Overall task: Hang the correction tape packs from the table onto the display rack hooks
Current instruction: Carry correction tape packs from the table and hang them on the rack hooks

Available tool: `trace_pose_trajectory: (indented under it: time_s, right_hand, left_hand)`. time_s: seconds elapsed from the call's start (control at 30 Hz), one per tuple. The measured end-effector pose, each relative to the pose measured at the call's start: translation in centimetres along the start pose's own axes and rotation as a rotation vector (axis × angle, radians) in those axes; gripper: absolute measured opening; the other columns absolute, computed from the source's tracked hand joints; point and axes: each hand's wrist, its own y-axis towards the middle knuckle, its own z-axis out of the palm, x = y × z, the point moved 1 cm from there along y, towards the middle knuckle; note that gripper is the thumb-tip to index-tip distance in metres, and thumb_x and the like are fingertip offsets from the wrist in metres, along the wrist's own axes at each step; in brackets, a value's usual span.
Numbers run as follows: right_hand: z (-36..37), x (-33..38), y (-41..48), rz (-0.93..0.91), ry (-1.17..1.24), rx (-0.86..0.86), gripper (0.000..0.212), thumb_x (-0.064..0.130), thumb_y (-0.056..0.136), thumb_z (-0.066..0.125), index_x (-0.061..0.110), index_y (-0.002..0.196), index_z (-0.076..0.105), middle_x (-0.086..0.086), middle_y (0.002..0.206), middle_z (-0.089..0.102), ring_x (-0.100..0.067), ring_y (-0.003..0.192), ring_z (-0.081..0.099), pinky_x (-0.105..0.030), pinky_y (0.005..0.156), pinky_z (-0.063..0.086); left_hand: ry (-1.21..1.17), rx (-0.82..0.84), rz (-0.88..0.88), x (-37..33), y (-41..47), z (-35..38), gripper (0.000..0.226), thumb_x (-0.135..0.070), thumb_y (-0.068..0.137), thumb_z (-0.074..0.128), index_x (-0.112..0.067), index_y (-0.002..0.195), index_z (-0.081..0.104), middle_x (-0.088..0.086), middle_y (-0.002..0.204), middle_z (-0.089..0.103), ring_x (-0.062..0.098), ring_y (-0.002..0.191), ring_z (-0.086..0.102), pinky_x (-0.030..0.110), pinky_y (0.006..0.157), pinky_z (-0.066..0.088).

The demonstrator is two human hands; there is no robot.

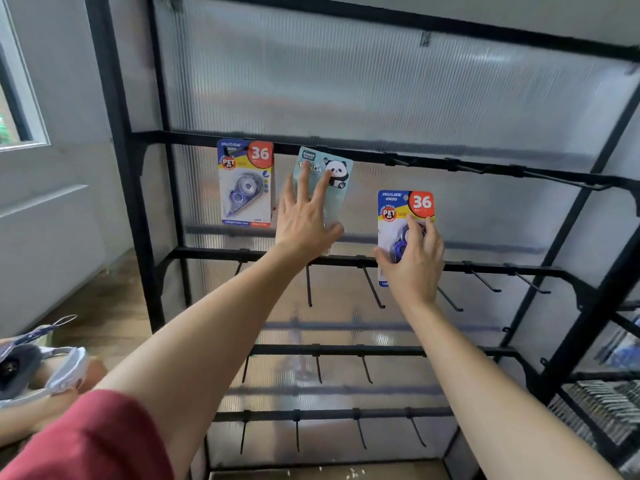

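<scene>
A blue and red correction tape pack [245, 183] hangs from the top hook rail of the black display rack [346, 261] at the left. Beside it hangs a pale panda pack [330, 171], tilted. My left hand [304, 220] lies flat against that panda pack with the fingers spread and straight. My right hand [414, 261] grips a second blue and red pack [403, 211] by its lower half, holding it upright in front of the rack, below the top rail and to the right of the panda pack. No table shows in this view.
Empty hooks [478, 282] stick out from the lower rails and along the top rail to the right. A ribbed translucent panel backs the rack. Another rack with stock [602, 407] stands at the far right. Another person's hands with a device [52, 375] are at the lower left.
</scene>
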Motion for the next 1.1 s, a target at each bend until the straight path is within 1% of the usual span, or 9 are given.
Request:
trace_pose_trajectory:
  time_s: [0.23,0.3,0.4,0.57,0.73,0.9,1.03,1.1]
  right_hand:
    - [0.1,-1.4,1.0,-0.012,0.003,-0.006,0.073,0.035,0.08,0.075,0.005,0.139,0.043,-0.02,0.145,0.037,-0.039,0.131,0.036,-0.051,0.099,0.038]
    - [0.4,-1.7,1.2,-0.011,0.007,-0.004,0.074,0.034,0.08,0.075,0.005,0.139,0.043,-0.02,0.146,0.037,-0.038,0.132,0.035,-0.05,0.1,0.038]
    - [0.9,-1.9,1.5,-0.012,0.013,-0.01,0.074,0.033,0.079,0.076,0.005,0.139,0.043,-0.019,0.145,0.037,-0.038,0.131,0.036,-0.051,0.099,0.039]
    - [1.6,-2.3,2.1,-0.022,0.01,-0.01,0.073,0.033,0.079,0.077,0.005,0.138,0.044,-0.021,0.145,0.038,-0.04,0.131,0.037,-0.052,0.097,0.04]
    - [2.4,-2.9,2.5,-0.008,0.031,-0.003,0.073,0.035,0.079,0.076,0.005,0.138,0.045,-0.021,0.144,0.039,-0.039,0.131,0.038,-0.054,0.097,0.043]
    - [2.9,-3.5,3.0,-0.029,0.025,0.009,0.074,0.037,0.08,0.075,0.006,0.139,0.044,-0.02,0.145,0.039,-0.038,0.132,0.038,-0.051,0.097,0.042]
    - [2.9,-3.8,3.4,-0.044,0.026,0.021,0.074,0.038,0.08,0.074,0.006,0.14,0.043,-0.019,0.147,0.037,-0.038,0.134,0.036,-0.052,0.1,0.039]
    - [2.9,-3.9,3.5,-0.048,0.024,0.023,0.073,0.037,0.08,0.075,0.006,0.139,0.043,-0.019,0.146,0.037,-0.037,0.133,0.036,-0.05,0.101,0.038]
  left_hand:
    - [-0.049,-0.049,-0.042,-1.2,1.6,1.4,0.087,-0.043,0.09,0.056,-0.027,0.153,-0.002,0.006,0.159,-0.018,0.038,0.145,-0.013,0.05,0.117,0.003]
    - [-0.053,-0.054,-0.048,-1.1,2.1,1.7,0.087,-0.044,0.09,0.055,-0.027,0.153,-0.002,0.006,0.159,-0.018,0.037,0.145,-0.014,0.05,0.117,0.002]
    - [-0.041,-0.034,-0.06,-0.9,2.7,2.4,0.087,-0.043,0.091,0.056,-0.027,0.153,-0.003,0.007,0.159,-0.019,0.037,0.145,-0.015,0.049,0.117,-0.002]
    - [-0.046,0.028,-0.099,-0.1,4.8,3.8,0.089,-0.04,0.09,0.059,-0.028,0.153,-0.004,0.009,0.159,-0.018,0.04,0.144,-0.013,0.051,0.116,-0.002]
    - [-0.043,0.07,-0.126,0.6,7.7,4.7,0.09,-0.038,0.09,0.061,-0.029,0.153,-0.003,0.009,0.159,-0.017,0.042,0.144,-0.01,0.052,0.116,0.003]
    - [-0.052,0.077,-0.141,1.0,9.4,6.1,0.091,-0.035,0.089,0.064,-0.028,0.153,-0.001,0.009,0.159,-0.017,0.045,0.144,-0.006,0.055,0.115,0.009]
    - [-0.06,0.062,-0.132,1.1,9.8,6.8,0.091,-0.028,0.09,0.063,-0.029,0.153,-0.003,0.008,0.158,-0.021,0.043,0.144,-0.009,0.055,0.115,0.007]
    - [-0.054,0.052,-0.119,1.3,9.8,6.8,0.089,-0.028,0.09,0.062,-0.029,0.153,-0.001,0.008,0.158,-0.02,0.042,0.144,-0.012,0.056,0.115,0.003]
